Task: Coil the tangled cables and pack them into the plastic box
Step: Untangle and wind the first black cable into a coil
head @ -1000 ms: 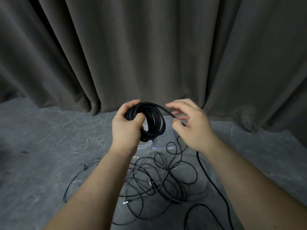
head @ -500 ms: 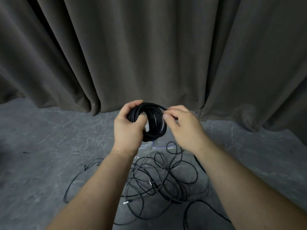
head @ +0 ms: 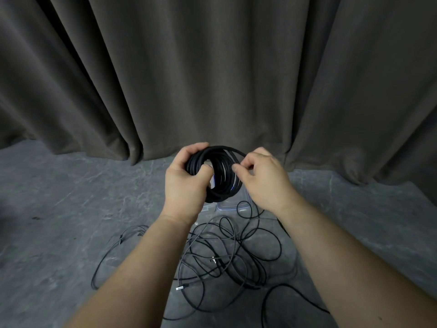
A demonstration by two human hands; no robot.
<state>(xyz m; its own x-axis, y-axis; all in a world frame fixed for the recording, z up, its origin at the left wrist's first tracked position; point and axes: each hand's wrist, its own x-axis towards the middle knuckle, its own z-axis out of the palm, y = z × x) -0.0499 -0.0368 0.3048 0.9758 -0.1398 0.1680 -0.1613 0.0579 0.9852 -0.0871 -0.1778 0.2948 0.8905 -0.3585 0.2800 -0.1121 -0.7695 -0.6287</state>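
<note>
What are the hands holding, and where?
The left hand grips the black cable coil by its left side; the right hand pinches the strand at its right.

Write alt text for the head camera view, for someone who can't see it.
A person's left hand grips a thick black cable coil while the right hand pinches its loose strand. Below, thin dark tangled cables sprawl on grey stone flooring beside a clear plastic box; grey-brown curtains hang behind.

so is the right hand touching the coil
Touching. The head view shows the right hand pinching a strand at the right edge of the coil, thumb and fingers closed on it, while the left hand grips the other side.
</note>
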